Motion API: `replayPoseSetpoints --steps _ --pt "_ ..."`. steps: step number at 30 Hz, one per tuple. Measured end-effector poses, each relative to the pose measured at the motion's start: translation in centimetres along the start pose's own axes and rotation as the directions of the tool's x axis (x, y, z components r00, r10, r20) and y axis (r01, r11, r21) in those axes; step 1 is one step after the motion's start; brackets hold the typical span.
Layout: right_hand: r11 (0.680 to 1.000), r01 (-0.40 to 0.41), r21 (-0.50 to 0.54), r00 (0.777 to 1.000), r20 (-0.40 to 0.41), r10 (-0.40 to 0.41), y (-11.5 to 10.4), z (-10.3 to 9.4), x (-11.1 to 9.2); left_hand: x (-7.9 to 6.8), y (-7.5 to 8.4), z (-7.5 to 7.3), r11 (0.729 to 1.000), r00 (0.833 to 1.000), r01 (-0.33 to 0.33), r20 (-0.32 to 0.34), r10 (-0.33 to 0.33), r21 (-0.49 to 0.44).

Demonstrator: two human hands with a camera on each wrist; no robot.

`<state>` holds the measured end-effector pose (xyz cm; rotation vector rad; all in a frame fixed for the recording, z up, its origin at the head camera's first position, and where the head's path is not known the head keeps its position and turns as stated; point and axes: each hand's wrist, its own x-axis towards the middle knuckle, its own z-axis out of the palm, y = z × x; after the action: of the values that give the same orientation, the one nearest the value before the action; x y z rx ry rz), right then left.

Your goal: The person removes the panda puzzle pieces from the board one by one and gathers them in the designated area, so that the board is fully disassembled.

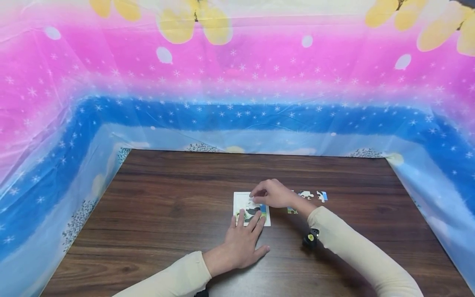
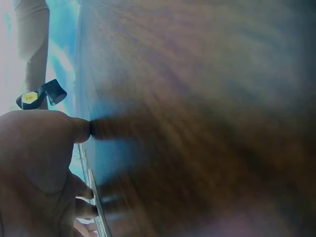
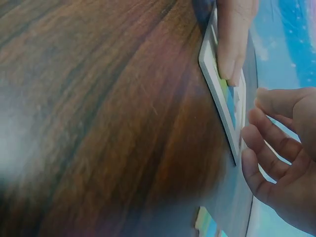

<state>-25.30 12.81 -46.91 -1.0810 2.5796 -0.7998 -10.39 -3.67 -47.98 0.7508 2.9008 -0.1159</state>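
Note:
A small jigsaw puzzle in a white frame [image 1: 236,200] lies on the table, its picture partly filled in with a black-and-white animal on green and blue. My left hand [image 1: 243,243] rests flat with fingers spread, fingertips on the frame's near part. The thumb lies out to the right on the wood. Over the upper right of the frame, my right hand [image 1: 274,194] bends its fingers and pinches a small whitish puzzle piece [image 1: 252,199], mostly hidden by the fingertips. In the right wrist view, the right hand [image 3: 284,143] hovers beside the frame [image 3: 217,94], fingers curled.
Several loose puzzle pieces lie right of the frame, among them a white-and-black piece [image 1: 306,194], a blue-edged piece [image 1: 322,196] and a green one [image 1: 292,210] partly under the right forearm. A patterned cloth [image 1: 237,117] surrounds the dark wooden table [image 1: 167,181].

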Motion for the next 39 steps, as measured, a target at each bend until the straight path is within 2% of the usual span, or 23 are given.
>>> replayPoseSetpoints --steps 12,18,26,35,39 --pt "0.997 0.052 -0.055 0.999 -0.004 -0.052 -0.35 0.77 0.68 -0.12 -0.04 -0.21 1.000 1.000 -0.010 -0.002 0.010 -0.003" --pt "0.996 0.041 -0.076 0.999 -0.009 -0.042 -0.36 0.85 0.55 -0.08 -0.09 -0.05 1.000 1.000 -0.012 0.000 0.012 -0.012" --pt "0.998 0.036 -0.053 0.999 0.004 -0.036 -0.36 0.94 0.38 0.01 -0.30 0.36 0.998 1.000 -0.016 -0.018 0.015 -0.058" --pt "1.000 0.008 0.008 1.000 0.016 -0.009 -0.30 1.04 0.35 -0.02 -0.08 0.20 0.998 0.999 0.001 0.032 0.001 -0.062" --pt "0.999 -0.005 0.034 1.000 0.017 0.005 -0.39 0.95 0.23 0.05 -0.12 0.19 0.998 1.000 -0.003 0.026 0.004 -0.065"
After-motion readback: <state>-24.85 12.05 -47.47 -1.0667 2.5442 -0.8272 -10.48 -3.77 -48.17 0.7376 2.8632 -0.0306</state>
